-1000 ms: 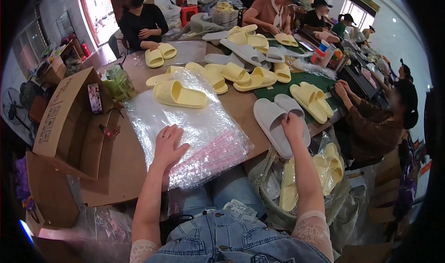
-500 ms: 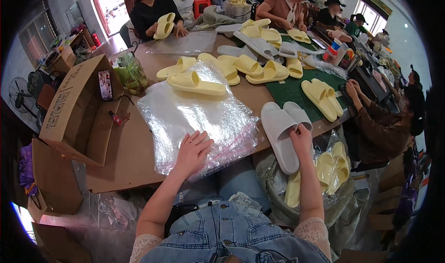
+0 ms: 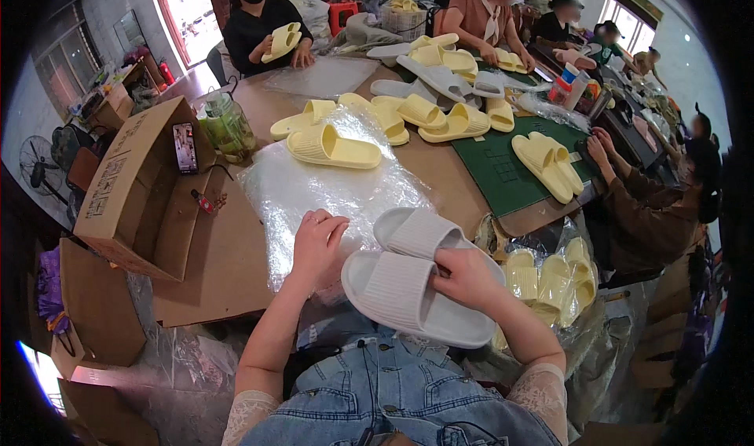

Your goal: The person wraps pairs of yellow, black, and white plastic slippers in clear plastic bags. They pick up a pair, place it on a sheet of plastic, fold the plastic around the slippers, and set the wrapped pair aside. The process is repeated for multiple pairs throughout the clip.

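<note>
A pair of light grey ribbed slide slippers (image 3: pixel 390 287) hangs over the table's near edge, tilted, with toes to the left. My right hand (image 3: pixel 470 277) is closed on the pair, fingers under the straps. Just left of the toes, my left hand (image 3: pixel 316 246) is raised over the near part of a stack of clear plastic bags (image 3: pixel 314 191). Its fingers are curled together; whether they pinch a bag edge is not visible. On the far part of the stack lies a pale yellow slipper (image 3: pixel 334 148).
A cardboard box (image 3: pixel 118 187) with a phone (image 3: pixel 185 148) stands left, beside a glass jar (image 3: pixel 228 124). More yellow and grey slippers lie beyond the bags. A yellow pair (image 3: pixel 547 167) sits on a green mat (image 3: pixel 503 183). Bagged yellow slippers (image 3: pixel 554 281) are at lower right. Co-workers sit around.
My right hand has brought the grey slippers leftward from the table's right edge and turned their toes left. My left hand has lifted from lying flat on the bags and curled its fingers.
</note>
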{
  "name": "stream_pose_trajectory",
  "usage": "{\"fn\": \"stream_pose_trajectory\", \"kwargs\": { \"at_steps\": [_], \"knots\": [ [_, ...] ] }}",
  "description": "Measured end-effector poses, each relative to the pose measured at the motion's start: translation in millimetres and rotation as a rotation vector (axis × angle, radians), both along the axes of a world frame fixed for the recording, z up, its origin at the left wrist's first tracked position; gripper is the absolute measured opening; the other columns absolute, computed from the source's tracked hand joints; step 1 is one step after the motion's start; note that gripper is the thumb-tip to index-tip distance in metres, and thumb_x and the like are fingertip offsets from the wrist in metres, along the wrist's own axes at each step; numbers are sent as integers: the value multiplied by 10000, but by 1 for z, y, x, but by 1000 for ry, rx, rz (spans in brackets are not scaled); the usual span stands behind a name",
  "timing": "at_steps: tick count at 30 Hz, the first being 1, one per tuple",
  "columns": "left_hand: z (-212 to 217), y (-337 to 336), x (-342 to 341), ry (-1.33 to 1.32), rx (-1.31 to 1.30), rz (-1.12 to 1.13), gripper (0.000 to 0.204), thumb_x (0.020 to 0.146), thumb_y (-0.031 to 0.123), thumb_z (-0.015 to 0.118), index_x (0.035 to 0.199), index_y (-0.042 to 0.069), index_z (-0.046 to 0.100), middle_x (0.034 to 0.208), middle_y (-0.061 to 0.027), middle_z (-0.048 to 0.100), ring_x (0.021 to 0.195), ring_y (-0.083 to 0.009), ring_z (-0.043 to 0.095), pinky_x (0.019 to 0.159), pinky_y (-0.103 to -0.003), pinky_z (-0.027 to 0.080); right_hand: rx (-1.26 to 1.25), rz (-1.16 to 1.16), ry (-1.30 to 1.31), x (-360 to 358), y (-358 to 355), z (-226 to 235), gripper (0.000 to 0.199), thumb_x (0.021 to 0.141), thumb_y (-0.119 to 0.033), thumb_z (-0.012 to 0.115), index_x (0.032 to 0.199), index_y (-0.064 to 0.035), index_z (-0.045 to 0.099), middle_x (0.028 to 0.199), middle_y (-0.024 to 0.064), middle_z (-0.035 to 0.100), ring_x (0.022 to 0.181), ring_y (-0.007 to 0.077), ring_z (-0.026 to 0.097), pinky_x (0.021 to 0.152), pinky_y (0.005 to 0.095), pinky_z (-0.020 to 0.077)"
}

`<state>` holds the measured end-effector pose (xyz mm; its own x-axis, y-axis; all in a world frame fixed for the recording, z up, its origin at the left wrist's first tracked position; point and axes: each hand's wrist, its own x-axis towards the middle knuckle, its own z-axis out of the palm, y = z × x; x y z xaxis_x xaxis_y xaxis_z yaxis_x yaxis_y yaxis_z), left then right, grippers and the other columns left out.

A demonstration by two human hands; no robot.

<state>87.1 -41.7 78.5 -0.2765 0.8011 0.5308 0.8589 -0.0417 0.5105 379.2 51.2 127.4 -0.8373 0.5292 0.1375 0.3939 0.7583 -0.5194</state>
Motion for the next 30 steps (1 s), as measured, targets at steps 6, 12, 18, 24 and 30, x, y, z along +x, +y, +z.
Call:
{"fn": "stream_pose_trajectory", "kwargs": {
  "at_steps": [6, 12, 18, 24, 30],
  "knots": [
    [32, -11, 17, -53, -102, -208, 106, 860, 139, 694, 916, 61, 739, 787, -109, 621, 803, -293, 619, 715, -386, 498, 74, 9, 29, -47, -9, -10, 289, 837, -290, 644, 820, -14, 565, 784, 191, 645, 776, 394, 639, 684, 500, 492],
    [45, -30, 52, -93, -55, -299, 117, 871, 108, 677, 959, 53, 731, 810, -119, 633, 754, -295, 627, 666, -375, 503, -56, -44, 114, -74, -12, -51, 245, 826, -237, 648, 855, -3, 578, 836, 206, 652, 807, 410, 639, 730, 502, 507],
    [44, -42, 84, -270, -28, -530, 105, 867, 85, 684, 956, 42, 718, 896, -118, 668, 809, -297, 649, 707, -358, 513, -63, 166, 216, -92, -32, -57, 199, 810, -207, 667, 876, -40, 579, 842, 173, 636, 819, 387, 650, 689, 485, 498],
    [54, -56, 87, -472, -163, -828, 135, 901, 71, 676, 1017, 47, 741, 886, -86, 677, 808, -250, 649, 728, -355, 516, 68, -176, 151, -107, -18, -53, 246, 805, -171, 694, 917, -20, 536, 826, 204, 632, 793, 418, 640, 687, 514, 496],
    [62, -50, 86, -275, -201, -885, 113, 901, 87, 676, 989, 48, 735, 859, -85, 669, 812, -253, 637, 730, -351, 517, 99, -351, 288, -141, 16, -56, 217, 824, -178, 687, 863, -7, 559, 807, 253, 651, 779, 431, 656, 686, 516, 516]
  ]
}}
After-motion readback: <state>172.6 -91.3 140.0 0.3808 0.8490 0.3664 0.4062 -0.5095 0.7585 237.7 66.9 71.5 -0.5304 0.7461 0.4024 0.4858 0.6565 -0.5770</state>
